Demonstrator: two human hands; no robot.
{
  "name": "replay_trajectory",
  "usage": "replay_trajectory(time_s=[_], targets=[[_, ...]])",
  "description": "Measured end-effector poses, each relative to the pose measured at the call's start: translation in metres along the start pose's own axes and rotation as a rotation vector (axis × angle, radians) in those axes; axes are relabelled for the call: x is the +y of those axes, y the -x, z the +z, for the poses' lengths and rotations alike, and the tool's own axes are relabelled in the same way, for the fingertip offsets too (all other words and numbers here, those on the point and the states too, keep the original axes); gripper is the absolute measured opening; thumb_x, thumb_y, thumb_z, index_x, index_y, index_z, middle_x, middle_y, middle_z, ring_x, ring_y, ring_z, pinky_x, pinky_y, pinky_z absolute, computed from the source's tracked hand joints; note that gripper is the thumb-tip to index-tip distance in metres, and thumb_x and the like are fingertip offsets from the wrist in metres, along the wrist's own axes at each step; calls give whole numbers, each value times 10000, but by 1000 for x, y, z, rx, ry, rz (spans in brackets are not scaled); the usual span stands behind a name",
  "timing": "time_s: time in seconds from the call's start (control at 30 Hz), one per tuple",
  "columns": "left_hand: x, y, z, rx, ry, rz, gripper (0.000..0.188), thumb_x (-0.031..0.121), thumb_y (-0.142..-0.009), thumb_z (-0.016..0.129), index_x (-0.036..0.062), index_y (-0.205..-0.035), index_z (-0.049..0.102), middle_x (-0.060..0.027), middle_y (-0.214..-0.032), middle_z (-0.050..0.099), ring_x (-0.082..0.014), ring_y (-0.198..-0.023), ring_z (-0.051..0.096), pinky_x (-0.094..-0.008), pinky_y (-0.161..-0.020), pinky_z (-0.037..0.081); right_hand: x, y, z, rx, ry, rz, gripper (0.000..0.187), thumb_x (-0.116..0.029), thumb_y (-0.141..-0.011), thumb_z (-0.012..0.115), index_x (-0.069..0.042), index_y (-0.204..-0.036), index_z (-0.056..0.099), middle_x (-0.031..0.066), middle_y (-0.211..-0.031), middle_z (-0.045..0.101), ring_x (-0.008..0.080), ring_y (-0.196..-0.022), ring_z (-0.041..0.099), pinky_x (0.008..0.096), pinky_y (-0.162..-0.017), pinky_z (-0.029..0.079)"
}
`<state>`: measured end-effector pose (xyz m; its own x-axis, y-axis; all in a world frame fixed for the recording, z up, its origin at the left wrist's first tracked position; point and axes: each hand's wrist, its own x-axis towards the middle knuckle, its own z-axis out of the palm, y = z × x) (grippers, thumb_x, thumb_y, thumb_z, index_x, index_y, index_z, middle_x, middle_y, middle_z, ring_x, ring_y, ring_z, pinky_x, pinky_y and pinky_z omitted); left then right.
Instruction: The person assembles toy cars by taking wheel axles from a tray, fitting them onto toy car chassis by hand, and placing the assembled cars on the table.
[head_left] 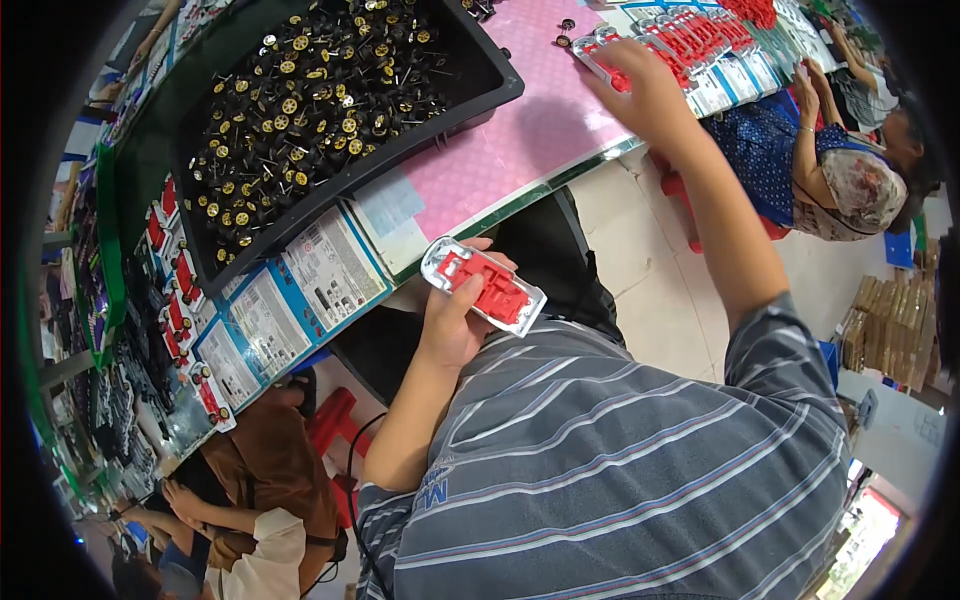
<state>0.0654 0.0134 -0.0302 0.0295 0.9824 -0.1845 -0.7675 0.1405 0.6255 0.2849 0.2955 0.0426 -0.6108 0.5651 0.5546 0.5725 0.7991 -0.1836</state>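
My left hand (455,325) is closed around a toy car body (487,287), holding it tilted in front of my shirt, below the table edge. The body has a white and silvery shell with a red inner part facing up, and my thumb presses on the red part. My right hand (648,95) reaches over the far right of the table with thumb and fingers apart. Close by its fingers lies another red and silvery toy car body (603,62), partly covered by the hand. Two small wheel axles (566,32) lie just beyond that body.
A black bin (490,85) heaped with yellow-and-black wheel axles (330,95) stands at the left on the pink-covered table (540,100). More red car bodies (700,40) are lined up at the far right. Assembled red cars (183,275) stand along the left. Co-workers sit on both sides.
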Motion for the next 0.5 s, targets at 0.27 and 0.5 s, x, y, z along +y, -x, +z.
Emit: replay_trajectory(time_s=[0.27, 0.5], targets=[[-2, 21, -12, 115, 29, 57, 498, 276, -978, 610, 8, -1369, 459, -176, -1189, 624, -249, -1106, 632, -403, -956, 541, 106, -59, 87, -210, 239, 199, 583, -404, -841, 762, -27, -1270, 639, 240, -1207, 657, 386, -1134, 630, 415, -973, 505], [5, 31, -22, 141, 100, 260, 633, 347, -983, 607, 56, -1471, 327, -196, -1292, 560, -246, -940, 657, -290, -584, 517, -28, -39, 41, 93, -31, 172, 460, -283, -821, 835, -22, -1164, 673, 165, -1145, 696, 299, -1048, 670, 384, -897, 534]])
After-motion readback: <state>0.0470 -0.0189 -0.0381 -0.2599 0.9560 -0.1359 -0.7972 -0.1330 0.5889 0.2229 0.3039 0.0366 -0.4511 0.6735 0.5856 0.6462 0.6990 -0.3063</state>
